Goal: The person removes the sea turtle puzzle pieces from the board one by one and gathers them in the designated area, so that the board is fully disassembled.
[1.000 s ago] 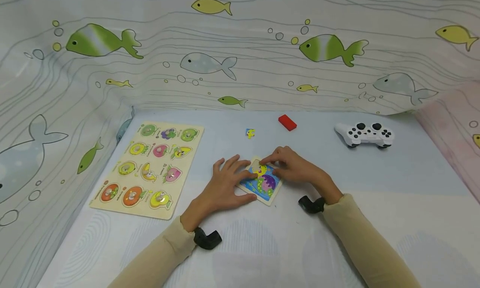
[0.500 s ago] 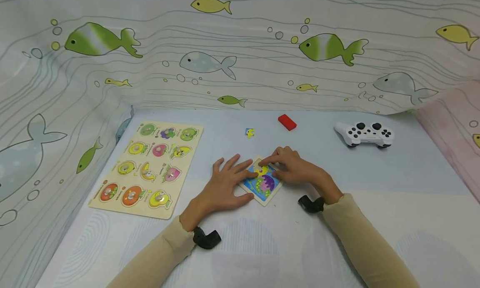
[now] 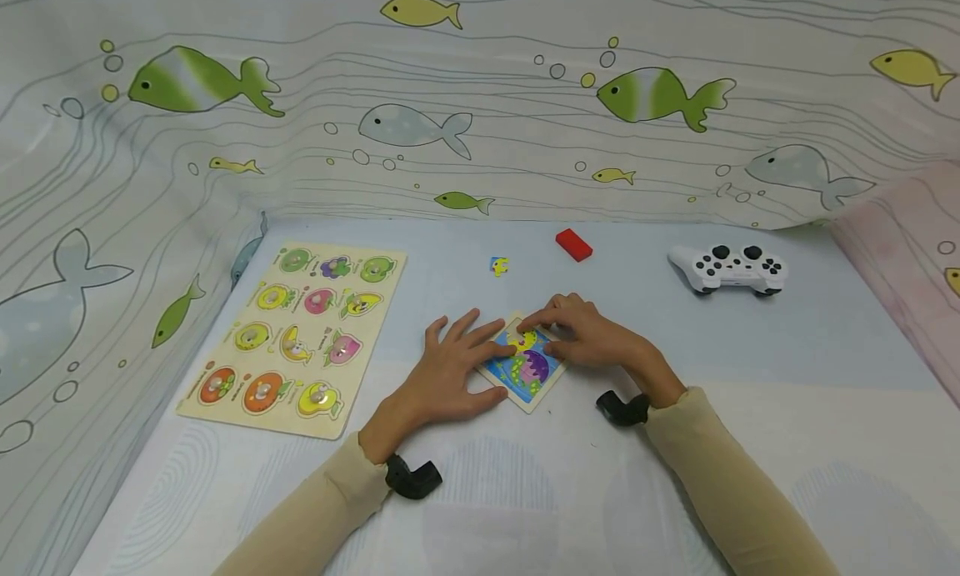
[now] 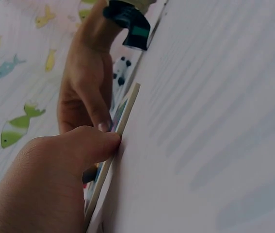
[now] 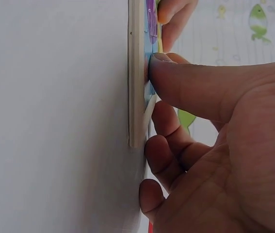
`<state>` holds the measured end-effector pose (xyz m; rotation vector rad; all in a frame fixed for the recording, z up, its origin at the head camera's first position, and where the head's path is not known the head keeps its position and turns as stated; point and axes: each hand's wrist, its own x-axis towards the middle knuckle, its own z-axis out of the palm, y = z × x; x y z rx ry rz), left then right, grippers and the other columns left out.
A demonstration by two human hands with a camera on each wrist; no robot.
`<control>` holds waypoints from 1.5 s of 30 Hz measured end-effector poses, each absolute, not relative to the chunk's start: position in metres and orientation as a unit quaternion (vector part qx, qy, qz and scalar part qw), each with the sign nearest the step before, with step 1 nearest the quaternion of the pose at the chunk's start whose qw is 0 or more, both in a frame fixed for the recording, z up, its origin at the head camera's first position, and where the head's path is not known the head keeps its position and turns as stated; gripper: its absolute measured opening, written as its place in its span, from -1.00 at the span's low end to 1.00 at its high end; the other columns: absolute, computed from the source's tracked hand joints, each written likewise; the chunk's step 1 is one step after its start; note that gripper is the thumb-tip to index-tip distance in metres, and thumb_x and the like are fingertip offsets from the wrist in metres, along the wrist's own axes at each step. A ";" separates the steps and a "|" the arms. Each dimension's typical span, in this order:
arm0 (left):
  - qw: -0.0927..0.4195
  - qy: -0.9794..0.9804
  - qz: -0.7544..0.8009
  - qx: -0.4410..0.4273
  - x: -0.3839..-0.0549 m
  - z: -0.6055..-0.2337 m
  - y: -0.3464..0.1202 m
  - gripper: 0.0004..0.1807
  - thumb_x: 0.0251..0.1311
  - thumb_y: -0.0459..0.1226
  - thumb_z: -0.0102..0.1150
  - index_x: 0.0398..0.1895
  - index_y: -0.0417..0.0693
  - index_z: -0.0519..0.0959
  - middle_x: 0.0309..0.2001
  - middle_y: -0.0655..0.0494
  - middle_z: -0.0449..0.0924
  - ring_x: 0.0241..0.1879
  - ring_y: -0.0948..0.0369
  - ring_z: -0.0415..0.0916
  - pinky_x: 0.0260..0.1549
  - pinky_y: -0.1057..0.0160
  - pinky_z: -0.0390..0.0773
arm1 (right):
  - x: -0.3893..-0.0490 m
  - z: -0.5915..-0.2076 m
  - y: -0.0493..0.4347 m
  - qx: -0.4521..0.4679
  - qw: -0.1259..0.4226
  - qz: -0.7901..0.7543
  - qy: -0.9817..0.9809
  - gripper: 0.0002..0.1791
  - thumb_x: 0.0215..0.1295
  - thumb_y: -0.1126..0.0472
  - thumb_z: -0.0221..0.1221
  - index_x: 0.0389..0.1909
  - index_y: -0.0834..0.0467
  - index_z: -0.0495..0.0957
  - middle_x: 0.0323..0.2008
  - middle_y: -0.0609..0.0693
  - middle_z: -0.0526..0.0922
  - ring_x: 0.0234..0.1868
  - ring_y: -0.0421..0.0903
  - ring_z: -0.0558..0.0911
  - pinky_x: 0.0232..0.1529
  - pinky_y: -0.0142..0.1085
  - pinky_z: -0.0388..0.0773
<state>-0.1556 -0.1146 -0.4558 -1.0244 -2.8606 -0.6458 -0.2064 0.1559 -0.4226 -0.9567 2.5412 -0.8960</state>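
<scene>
A small jigsaw puzzle (image 3: 531, 374) in a wooden frame, with a yellow and purple cartoon picture, lies turned cornerwise on the table. Fingers spread, my left hand (image 3: 444, 382) reaches over its left side; the index tip rests on the picture. In the left wrist view the left thumb (image 4: 105, 141) touches the frame's edge. My right hand (image 3: 588, 336) has its index finger on the far corner and its thumb (image 5: 169, 75) on the picture; the other fingers are bent beside the board. The far corner is partly hidden under the fingers. A loose yellow-and-blue puzzle piece (image 3: 499, 266) lies beyond the hands.
A wooden fruit peg board (image 3: 358, 384) lies on the left. Behind the puzzle is a red block (image 3: 573, 244), and a white game controller (image 3: 733, 271) sits at the back right. Fish-patterned cloth (image 3: 525, 159) rises behind the table.
The puzzle has shifted slightly to the left and turned a little, with both hands staying on it. Between half a second ago and now hardly anything differs. The loose piece stays put.
</scene>
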 end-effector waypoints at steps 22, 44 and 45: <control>0.016 -0.919 -0.168 -0.356 -0.154 -0.454 -0.112 -0.45 0.34 0.17 0.01 0.41 0.57 0.41 0.56 0.03 0.21 0.60 -0.22 -0.06 0.38 -0.42 -0.10 | -0.208 -0.419 0.158 -0.338 0.165 -0.304 0.875 -0.46 0.27 0.36 0.24 0.27 -0.02 0.59 -0.01 0.04 0.57 0.04 0.01 0.41 0.02 -0.10 0.22; 0.016 -0.918 -0.182 -0.353 -0.152 -0.453 -0.112 -0.46 0.33 0.16 0.04 0.39 0.54 0.45 0.55 0.03 0.23 0.60 -0.20 -0.05 0.38 -0.41 -0.10 | -0.207 -0.423 0.158 -0.330 0.161 -0.367 0.855 -0.55 0.35 0.33 0.24 0.22 -0.04 0.61 0.14 -0.06 0.67 -0.03 -0.07 0.42 -0.01 -0.17 0.36; 0.013 -0.918 -0.181 -0.352 -0.152 -0.453 -0.112 -0.46 0.33 0.17 0.03 0.39 0.55 0.44 0.56 0.04 0.22 0.60 -0.19 -0.06 0.39 -0.41 -0.11 | -0.207 -0.423 0.158 -0.325 0.162 -0.368 0.856 -0.56 0.37 0.31 0.24 0.23 -0.05 0.61 0.14 -0.06 0.67 -0.04 -0.08 0.42 -0.02 -0.18 0.35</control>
